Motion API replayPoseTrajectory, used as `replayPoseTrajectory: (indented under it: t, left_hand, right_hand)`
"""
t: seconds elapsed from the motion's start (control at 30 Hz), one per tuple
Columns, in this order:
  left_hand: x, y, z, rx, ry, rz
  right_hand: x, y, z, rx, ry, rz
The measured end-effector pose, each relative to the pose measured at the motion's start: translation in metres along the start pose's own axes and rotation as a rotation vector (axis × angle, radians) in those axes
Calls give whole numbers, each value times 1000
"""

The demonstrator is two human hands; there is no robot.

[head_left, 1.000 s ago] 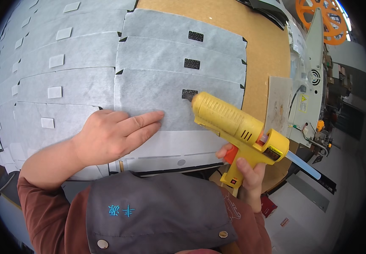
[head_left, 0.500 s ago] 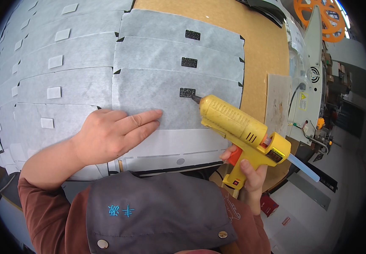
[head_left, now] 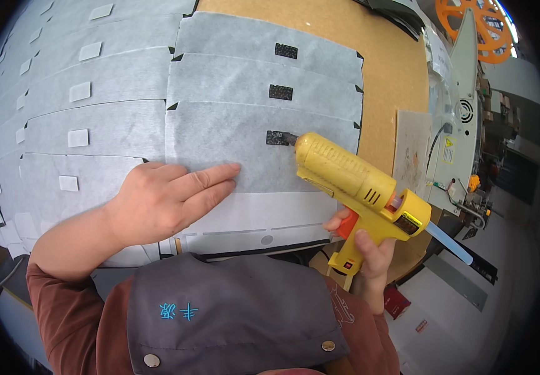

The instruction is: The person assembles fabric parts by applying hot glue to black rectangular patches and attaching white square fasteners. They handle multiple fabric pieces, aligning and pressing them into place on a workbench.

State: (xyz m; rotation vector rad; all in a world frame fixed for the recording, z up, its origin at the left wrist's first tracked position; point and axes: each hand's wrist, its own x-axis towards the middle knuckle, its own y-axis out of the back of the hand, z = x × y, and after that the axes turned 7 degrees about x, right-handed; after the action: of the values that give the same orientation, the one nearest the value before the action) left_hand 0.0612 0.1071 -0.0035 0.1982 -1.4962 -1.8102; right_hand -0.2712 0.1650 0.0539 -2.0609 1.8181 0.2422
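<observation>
My right hand (head_left: pixel 373 259) grips a yellow hot glue gun (head_left: pixel 351 178) by its handle, fingers around the orange trigger. A translucent glue stick (head_left: pixel 450 242) sticks out of the gun's back end. Its dark nozzle (head_left: pixel 290 138) is over the right part of a small black rectangle (head_left: pixel 276 137) on a greyish-white fabric sheet (head_left: pixel 220 131); whether it touches, I cannot tell. My left hand (head_left: pixel 164 197) lies flat on that sheet, two fingers stretched toward the right. Farther back, two similar black rectangles (head_left: pixel 280 92) lie on overlapping sheets.
Left of these, more overlapping sheets carry small white rectangles (head_left: pixel 78 137). A brown board (head_left: pixel 382 81) lies beneath, with a stained pale plate (head_left: pixel 412 147) near its right edge. Beyond stand a light-coloured machine (head_left: pixel 464 112) and an orange spool (head_left: pixel 476 25).
The glue gun's nozzle has shifted slightly and now covers more of the nearest black rectangle's right side. My left hand stays in place.
</observation>
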Motion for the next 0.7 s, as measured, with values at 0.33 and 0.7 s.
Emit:
replayPoseTrajectory:
  t: [0.33, 0.7]
  left_hand:
    - [1, -1, -1, -3, -7, 22]
    - [2, -2, 0, -9, -4, 29]
  right_hand:
    - [-4, 5, 1, -5, 22, -7]
    - [-10, 6, 6, 43, 2, 7]
